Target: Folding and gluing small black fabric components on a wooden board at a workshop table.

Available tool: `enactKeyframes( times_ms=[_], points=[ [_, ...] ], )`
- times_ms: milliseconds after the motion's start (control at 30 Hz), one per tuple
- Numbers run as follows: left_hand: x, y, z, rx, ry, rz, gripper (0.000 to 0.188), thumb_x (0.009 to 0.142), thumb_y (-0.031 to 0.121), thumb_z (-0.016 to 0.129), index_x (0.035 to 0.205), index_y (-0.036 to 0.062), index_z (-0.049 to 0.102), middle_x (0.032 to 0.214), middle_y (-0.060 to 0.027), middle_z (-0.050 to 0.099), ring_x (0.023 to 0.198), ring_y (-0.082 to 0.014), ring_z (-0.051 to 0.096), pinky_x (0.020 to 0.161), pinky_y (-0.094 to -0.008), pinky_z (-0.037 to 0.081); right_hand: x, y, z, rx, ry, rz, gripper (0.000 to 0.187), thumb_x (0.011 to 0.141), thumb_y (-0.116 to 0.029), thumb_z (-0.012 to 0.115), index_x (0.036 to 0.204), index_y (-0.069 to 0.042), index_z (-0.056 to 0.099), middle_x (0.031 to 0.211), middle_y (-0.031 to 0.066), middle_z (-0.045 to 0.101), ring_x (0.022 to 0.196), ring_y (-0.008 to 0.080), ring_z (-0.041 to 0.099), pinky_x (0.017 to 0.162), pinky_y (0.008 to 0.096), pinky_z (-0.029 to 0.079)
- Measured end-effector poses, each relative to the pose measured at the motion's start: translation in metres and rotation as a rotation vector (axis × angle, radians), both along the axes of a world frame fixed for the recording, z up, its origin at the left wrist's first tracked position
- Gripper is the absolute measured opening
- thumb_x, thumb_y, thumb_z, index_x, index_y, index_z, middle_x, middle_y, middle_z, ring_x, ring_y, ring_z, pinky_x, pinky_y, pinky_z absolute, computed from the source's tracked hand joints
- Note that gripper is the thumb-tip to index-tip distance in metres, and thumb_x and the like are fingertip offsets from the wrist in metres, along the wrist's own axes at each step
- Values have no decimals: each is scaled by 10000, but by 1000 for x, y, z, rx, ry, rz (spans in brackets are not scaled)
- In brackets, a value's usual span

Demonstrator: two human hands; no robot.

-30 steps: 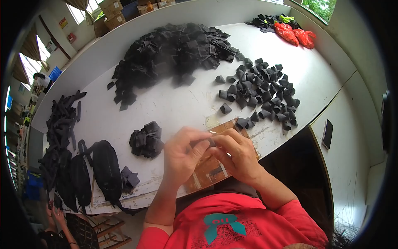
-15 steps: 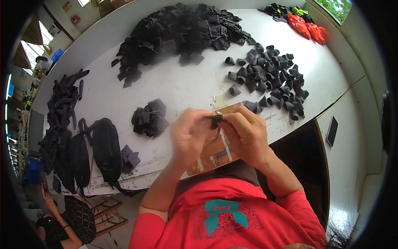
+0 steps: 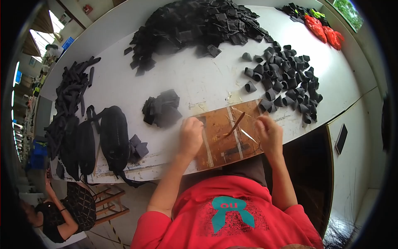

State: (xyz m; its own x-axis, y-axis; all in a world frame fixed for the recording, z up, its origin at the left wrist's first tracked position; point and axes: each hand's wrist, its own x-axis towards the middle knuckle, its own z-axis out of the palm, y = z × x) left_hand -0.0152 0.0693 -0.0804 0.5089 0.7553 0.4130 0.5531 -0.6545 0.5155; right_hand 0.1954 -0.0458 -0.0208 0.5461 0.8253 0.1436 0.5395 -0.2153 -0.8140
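Observation:
My left hand point(image 3: 191, 135) is closed at the left edge of a brown board point(image 3: 217, 145), with a small black fabric piece point(image 3: 202, 119) at its fingertips. Its grip is partly hidden. At the board's right edge my right hand point(image 3: 269, 135) is curled shut, and whatever it may hold is hidden. A thin brown stick point(image 3: 237, 123) lies slanted across the board. Just beyond my right hand begins a heap of curled black fabric rings point(image 3: 286, 79). Left of my left hand sits a small stack of flat black pieces point(image 3: 161, 108).
A large mound of black squares point(image 3: 199, 25) fills the table's far side. Black pouches point(image 3: 114, 137) and dark strips point(image 3: 72, 89) lie at left. Red plastic bags point(image 3: 323, 31) stand far right, and a phone point(image 3: 341, 138) rests at right. Another person point(image 3: 58, 211) sits at lower left.
My hands were together over the board, pinching a small black piece. They have parted to the board's two sides, uncovering the stick. The whole view has shifted slightly.

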Motion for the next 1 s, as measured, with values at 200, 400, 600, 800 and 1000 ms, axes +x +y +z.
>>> enactKeyframes(
  times_ms=[200, 400, 600, 800, 1000],
  points=[
    [-7, -22, 74, -800, -401, -522, 67, 797, -35, 537, 849, -18, 575, 995, -73, 529, 827, -112, 505, 727, -218, 414, -61, -2, 21, 61, 96, 493, 472, 669, -142, 708, 1075, -26, 499, 998, 129, 535, 857, 263, 575, 719, 318, 487],
    [14, -56, 84, -999, -880, -10, 118, 822, 14, 540, 939, 10, 560, 902, -46, 554, 805, -111, 525, 689, -218, 429, -64, -3, 14, 231, 10, 269, 194, 626, -60, 706, 763, -33, 571, 695, 81, 543, 625, 269, 559, 511, 331, 451],
    [14, -69, 82, -1396, -1075, -41, 131, 832, 154, 555, 874, 30, 555, 724, -49, 567, 636, -120, 537, 556, -212, 417, -60, -4, 9, 412, -386, 165, 253, 534, 12, 631, 771, -45, 561, 690, 68, 529, 597, 230, 540, 510, 312, 446],
    [17, -63, 80, -1341, -934, -16, 84, 802, 92, 569, 835, 15, 564, 688, -55, 594, 547, -118, 541, 510, -224, 430, -57, -10, 9, 418, -572, 249, 324, 523, -8, 614, 843, -16, 561, 733, 90, 527, 602, 245, 527, 500, 320, 429],
    [17, -67, 78, -1248, -931, -20, 60, 782, 33, 574, 833, 3, 580, 711, -29, 597, 574, -75, 536, 520, -194, 437, -60, -11, 21, 305, -357, 310, 307, 613, -169, 695, 839, -24, 546, 757, 88, 531, 662, 256, 525, 568, 339, 441]
  ],
)
